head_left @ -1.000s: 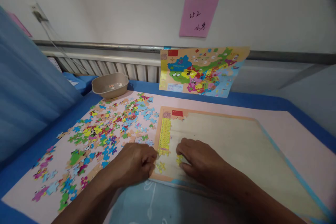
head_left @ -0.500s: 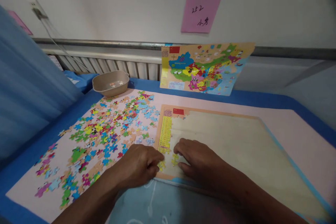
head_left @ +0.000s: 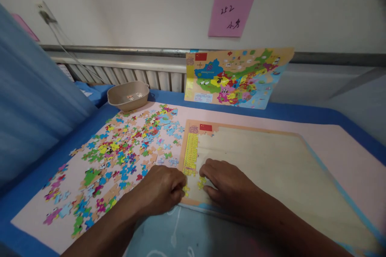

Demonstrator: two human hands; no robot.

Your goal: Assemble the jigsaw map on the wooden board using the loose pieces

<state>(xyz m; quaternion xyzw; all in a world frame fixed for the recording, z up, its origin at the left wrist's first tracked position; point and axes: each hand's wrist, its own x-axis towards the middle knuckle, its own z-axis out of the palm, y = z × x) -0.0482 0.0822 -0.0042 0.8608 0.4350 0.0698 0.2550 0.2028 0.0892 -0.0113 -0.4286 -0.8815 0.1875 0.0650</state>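
Note:
My left hand (head_left: 164, 186) is closed at the lower left corner of the puzzle board (head_left: 256, 168), its fingertips on a small yellow puzzle piece (head_left: 186, 191). Just above it, a joined yellow strip (head_left: 190, 150) of pieces with printed text lies along the board's left side. My right hand (head_left: 227, 180) rests over the board with bent fingers. Its fingertips and thumb hold the edge of another yellow cluster (head_left: 201, 183), which lies a little right of the strip. The red flag section (head_left: 206, 127) sits at the board's top left.
Many loose colourful pieces (head_left: 120, 156) spread over the pink sheet (head_left: 28, 221) on the left. Behind them stands a beige basin (head_left: 128, 92) with a few pieces inside. A printed map picture (head_left: 238, 80) leans upright at the wall. A blue curtain (head_left: 36, 88) hangs at left.
My left fingertips have drawn back slightly to the left, so more of the small yellow piece shows. The right hand and its yellow cluster look nearly unchanged; the view has shifted slightly.

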